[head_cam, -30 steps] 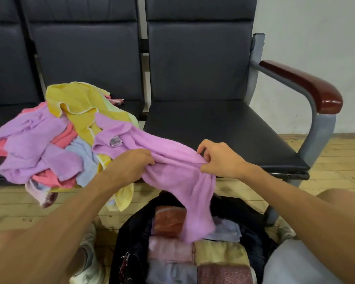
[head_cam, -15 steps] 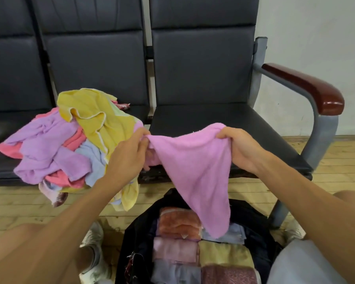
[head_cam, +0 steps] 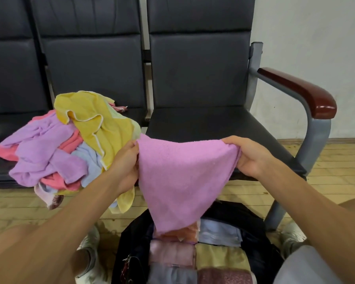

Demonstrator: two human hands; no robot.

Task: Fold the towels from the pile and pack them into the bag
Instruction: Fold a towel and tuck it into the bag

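We look down at our own two bare arms, reaching forward. Our left hand (head_cam: 125, 160) and right hand (head_cam: 248, 156) hold a pink towel (head_cam: 178, 181) stretched between them in the air. The fingers (head_cam: 132, 148) of the left hand are curled and pinch the towel's top left corner. The fingers (head_cam: 232, 141) of the right hand are curled round the bunched top right corner. The towel hangs down in a rough triangle. Its lowest tip dangles over the open dark bag (head_cam: 135, 242), which sits on the wooden floor (head_cam: 336, 160) between our feet.

Inside the bag we see folded towels (head_cam: 219, 261) packed flat in rows: orange, pale blue, pink, yellow and dark red.

To our left, the pile of unfolded towels (head_cam: 49, 160) lies on a black padded seat (head_cam: 0, 171), spilling over its front edge. A yellow towel (head_cam: 98, 124) lies on top, with lilac, coral and light blue ones under it. Right of the pile is another black seat (head_cam: 203, 124), with a grey metal frame and a dark red armrest (head_cam: 299, 91).
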